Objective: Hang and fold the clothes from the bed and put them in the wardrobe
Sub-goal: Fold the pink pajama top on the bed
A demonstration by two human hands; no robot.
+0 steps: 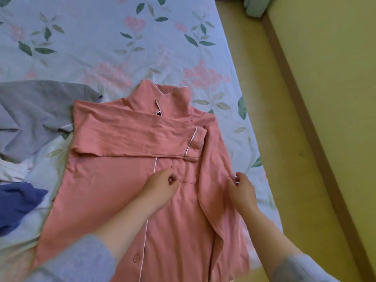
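Pink shirt [122,135] flat on bed [142,47]; right hand [242,189] pinches its folded side; left hand [160,187] curled on front, grip unclear.

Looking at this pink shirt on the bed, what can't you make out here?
Head view only.
Hem of the pink shirt: cut off by the bottom edge.
Grip of the left hand: hidden by its own curled fingers, so it is unclear whether it holds fabric.
The grey garment and blue garment: cut off by the left edge, type unclear.
The wardrobe: out of frame.
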